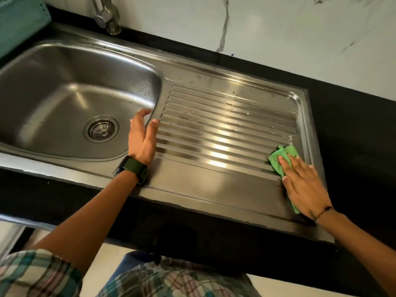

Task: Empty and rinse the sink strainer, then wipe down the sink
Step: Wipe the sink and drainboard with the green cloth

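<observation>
While the right hand (304,185) lies flat on a green cloth (284,159), fingers straight and close together, it presses the cloth onto the near right corner of the ribbed drainboard (225,125). Part of the cloth pokes out past the fingertips and a strip trails under the palm toward the wrist, which wears a thin dark bracelet (324,211). The left hand (142,138) rests on the rim between basin and drainboard, fingers loosely spread, the thumb hooked over the edge into the sink (64,86); it holds nothing. A dark watch (134,169) sits on that wrist.

At the bottom of the basin the strainer (100,129) sits seated in the drain, flat, face up. Water drops dot the ribs, which run long from the basin toward the right. Behind the sink a steel tap (107,16) stands at the back edge, with a teal basket (19,22) at far left on the black counter (353,125) and a marbled white wall (278,28) beyond.
</observation>
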